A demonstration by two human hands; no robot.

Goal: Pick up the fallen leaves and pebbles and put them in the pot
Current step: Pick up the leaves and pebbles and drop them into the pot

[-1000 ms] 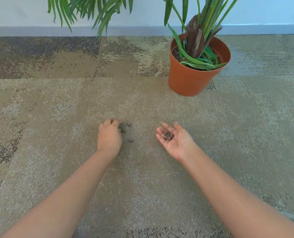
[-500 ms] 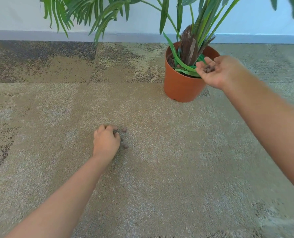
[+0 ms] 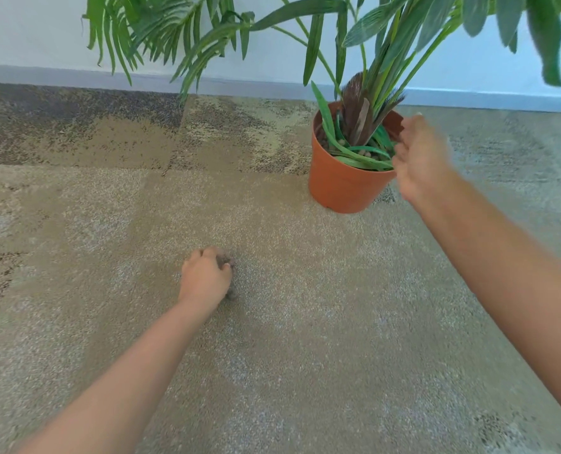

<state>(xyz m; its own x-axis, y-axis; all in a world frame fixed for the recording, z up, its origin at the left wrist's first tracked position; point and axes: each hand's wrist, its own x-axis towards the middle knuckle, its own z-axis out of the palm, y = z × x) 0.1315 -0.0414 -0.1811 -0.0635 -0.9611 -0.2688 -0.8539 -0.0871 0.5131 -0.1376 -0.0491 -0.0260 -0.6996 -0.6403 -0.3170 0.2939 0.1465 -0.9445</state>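
pot (image 3: 344, 188): terracotta, upright on carpet | pebbles (image 3: 225, 260): brown, on carpet

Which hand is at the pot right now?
The right hand, blurred, at the rim of the pot. The left hand is down on the carpet, away from it.

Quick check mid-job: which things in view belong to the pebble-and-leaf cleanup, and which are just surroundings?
Job:
- terracotta pot
- pebbles on the carpet by the left hand
- right hand at the pot's rim, blurred
- pebbles in the pot

Surroundings:
- carpet
- palm plant
- wall
- skirting board
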